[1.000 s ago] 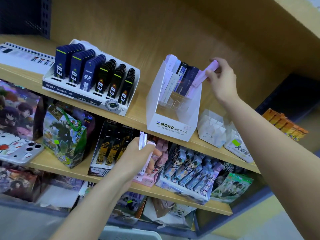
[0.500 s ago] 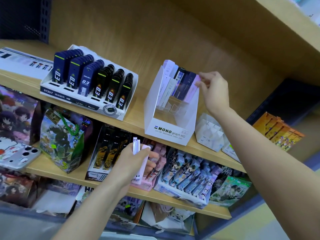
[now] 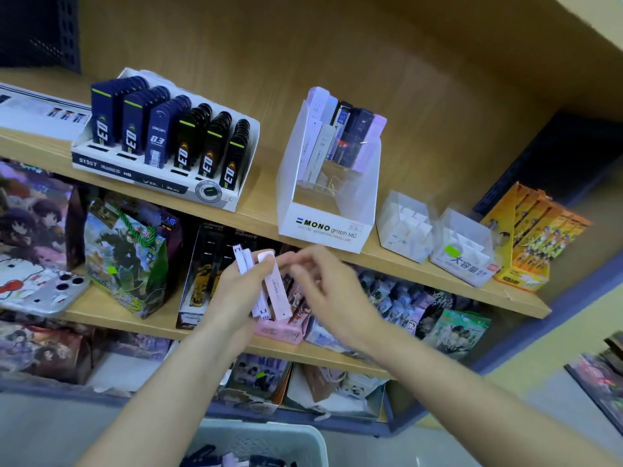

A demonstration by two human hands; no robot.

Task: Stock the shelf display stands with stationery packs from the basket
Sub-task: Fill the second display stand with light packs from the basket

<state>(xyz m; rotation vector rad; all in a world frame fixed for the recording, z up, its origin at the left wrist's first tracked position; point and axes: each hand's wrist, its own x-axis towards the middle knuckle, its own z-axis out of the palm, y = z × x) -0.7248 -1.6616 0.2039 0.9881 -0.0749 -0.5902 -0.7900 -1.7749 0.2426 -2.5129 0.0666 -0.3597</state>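
Well, the left hand (image 3: 232,293) grips a small fan of slim packs (image 3: 277,291), white and pink, held upright in its curled fingers. The right hand (image 3: 325,293) is just beside it, blurred, fingertips at the pink pack's top; pinching or not, I cannot tell. Above both hands stands the white MONO stand (image 3: 325,227); below them is the basket (image 3: 303,443)

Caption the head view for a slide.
Left hand grips slim white and pink stationery packs below the white MONO-branded display stand; right hand reaches toward them.

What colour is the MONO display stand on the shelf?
The stand is white with black lettering; head view.
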